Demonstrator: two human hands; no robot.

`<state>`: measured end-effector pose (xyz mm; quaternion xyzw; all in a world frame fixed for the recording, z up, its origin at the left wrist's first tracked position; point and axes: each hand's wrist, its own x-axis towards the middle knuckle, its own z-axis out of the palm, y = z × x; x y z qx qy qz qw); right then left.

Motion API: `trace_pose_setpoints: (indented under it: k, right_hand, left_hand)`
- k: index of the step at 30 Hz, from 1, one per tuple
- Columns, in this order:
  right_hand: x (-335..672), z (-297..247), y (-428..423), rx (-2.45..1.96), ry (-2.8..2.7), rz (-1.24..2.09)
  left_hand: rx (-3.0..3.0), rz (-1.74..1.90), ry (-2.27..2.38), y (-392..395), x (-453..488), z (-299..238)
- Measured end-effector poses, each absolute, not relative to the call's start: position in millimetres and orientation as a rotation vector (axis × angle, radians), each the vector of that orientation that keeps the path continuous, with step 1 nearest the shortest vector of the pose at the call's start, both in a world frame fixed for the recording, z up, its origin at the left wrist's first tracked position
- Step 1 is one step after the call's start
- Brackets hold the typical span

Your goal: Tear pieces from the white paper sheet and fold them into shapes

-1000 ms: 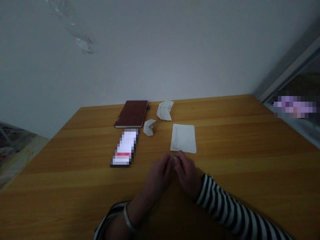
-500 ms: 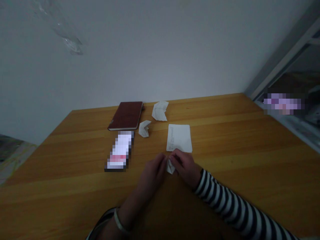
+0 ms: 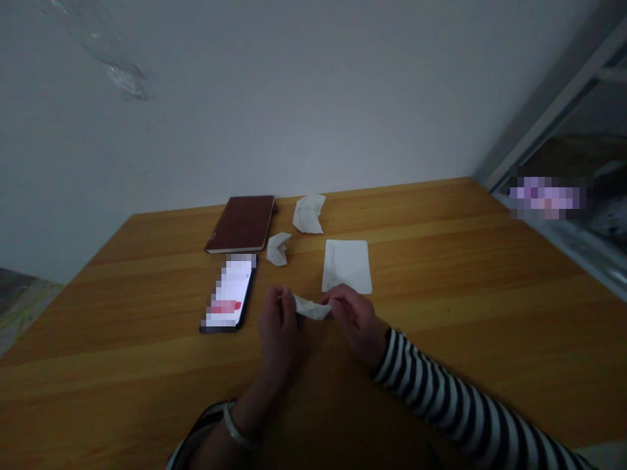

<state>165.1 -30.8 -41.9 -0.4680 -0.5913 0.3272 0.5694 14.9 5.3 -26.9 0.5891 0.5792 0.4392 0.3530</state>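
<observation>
You hold a small folded piece of white paper point(image 3: 312, 308) stretched between both hands, just in front of a flat sheet of lined paper point(image 3: 347, 266) that lies on a wooden table point(image 3: 465, 261). Your left hand point(image 3: 279, 323) pinches the left end of the folded piece, fingers closed on it, at a spot in front of the flat sheet and off to its left. Your right hand point(image 3: 355, 320) pinches the right end, also closed on it, directly in front of the flat sheet and almost touching its near edge. The folded piece hangs slightly crumpled between the two grips; whether it touches the tabletop cannot be told in the dim light. A silver bracelet point(image 3: 234, 427) circles your left wrist, and a black-and-white striped sleeve point(image 3: 441, 398) covers your right arm. To the left of the flat sheet, well apart from it, a phone point(image 3: 229, 292) lies face up with its screen lit. Between the phone and the flat sheet, a little farther back, sits a small folded paper shape point(image 3: 277, 249). Behind the flat sheet and slightly left rests a larger folded paper shape point(image 3: 308, 213). Farther left of that, behind the phone, a closed brown notebook point(image 3: 241, 223) lies flat. A plain pale wall point(image 3: 294, 98) rises behind the table's far edge.
</observation>
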Motion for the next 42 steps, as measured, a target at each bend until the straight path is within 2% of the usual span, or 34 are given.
trace_pose_setpoints:
  k: [4, 9, 14, 17, 22, 27, 31, 34, 38, 42]
  right_hand:
    - [160, -45, -32, -1.077, -1.487, 0.817]
    - [147, -57, -39, -1.240, -1.150, 1.051]
    - [153, -55, -31, -1.117, -0.863, 1.328]
    - [162, -51, -24, -1.066, -0.893, 1.407]
    - [174, -52, -23, -1.137, -1.351, 1.172]
    - [181, -53, -23, -1.210, -1.796, 0.777]
    - [183, -53, -23, -1.209, -1.881, 0.630]
    - [184, -53, -23, -1.219, -1.847, 0.551]
    - [184, -51, -24, -1.226, -1.764, 0.559]
    - [183, -49, -25, -1.187, -1.686, 0.622]
  left_hand:
    - [1.528, 1.204, 1.560, 9, 13, -25]
    - [1.556, 1.213, 1.539, 4, 18, -28]
    - [1.446, 1.132, 1.345, 4, 17, -33]
    - [1.548, 1.011, 1.176, 10, 10, -35]
    - [1.933, 0.972, 0.906, 24, -12, -31]
    - [2.312, 0.656, 0.709, 31, -28, -19]
    - [2.283, 0.600, 0.767, 31, -27, -19]
    - [2.189, 0.693, 0.846, 31, -26, -23]
    - [2.067, 0.800, 0.862, 30, -24, -23]
    - [2.042, 0.747, 0.810, 28, -23, -19]
